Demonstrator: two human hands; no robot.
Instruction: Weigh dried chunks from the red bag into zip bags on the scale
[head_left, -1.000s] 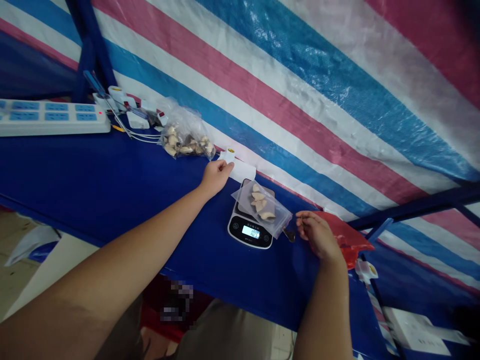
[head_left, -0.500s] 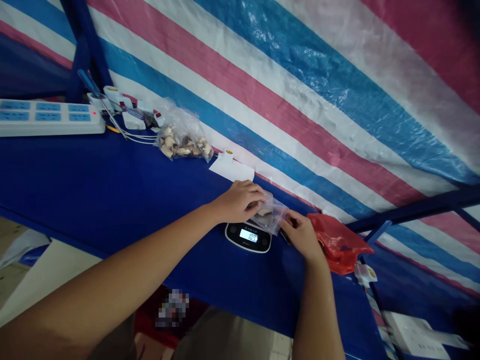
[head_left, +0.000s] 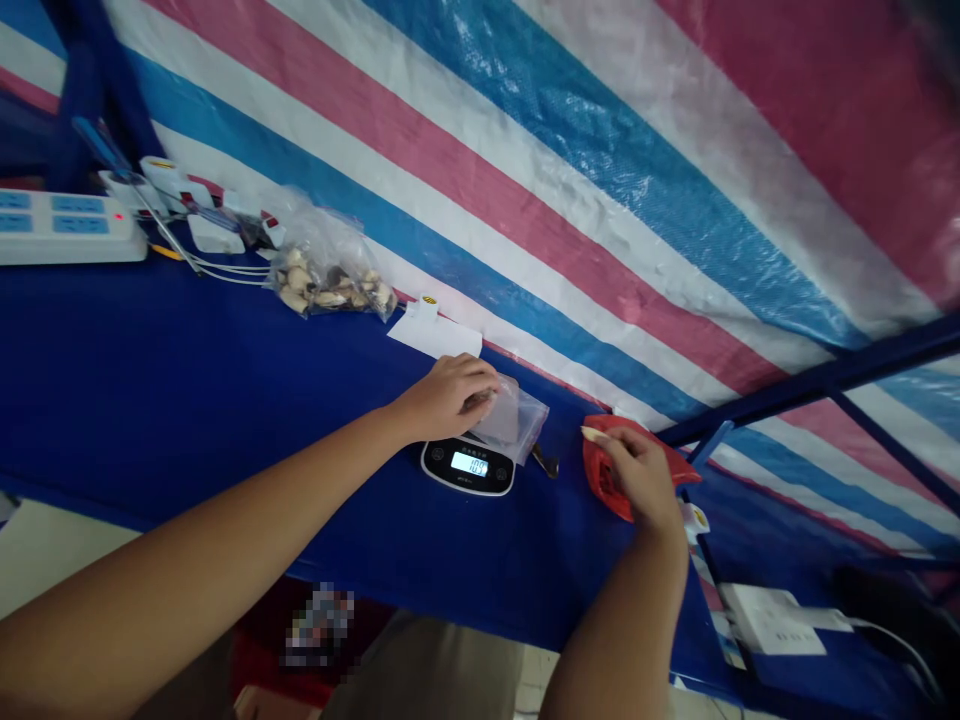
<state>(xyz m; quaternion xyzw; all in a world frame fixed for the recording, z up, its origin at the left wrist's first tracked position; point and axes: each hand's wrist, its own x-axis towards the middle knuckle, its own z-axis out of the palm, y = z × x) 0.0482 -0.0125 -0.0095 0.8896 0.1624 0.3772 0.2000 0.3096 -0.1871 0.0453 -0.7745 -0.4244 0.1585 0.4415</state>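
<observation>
A small digital scale (head_left: 468, 465) with a lit display stands on the blue tabletop (head_left: 187, 400). On it lies a clear plastic bag (head_left: 517, 425) holding a few pale pieces. My left hand (head_left: 448, 396) rests on that bag, fingers curled over its left part. My right hand (head_left: 637, 470) is to the right of the scale, at the mouth of a red plastic bag (head_left: 600, 470), pinching a small pale piece (head_left: 592, 434) between thumb and fingers.
A larger clear bag (head_left: 326, 270) of similar pieces lies farther left, next to a white paper slip (head_left: 435, 335). A white power strip (head_left: 67, 225) with chargers and cables sits at the far left. A striped tarp (head_left: 570, 170) forms the back wall. A white adapter (head_left: 769, 620) lies at the lower right.
My left hand came from the paper slip to the bag on the scale. My right hand left the clear bag's edge and now holds a pale piece at the red bag.
</observation>
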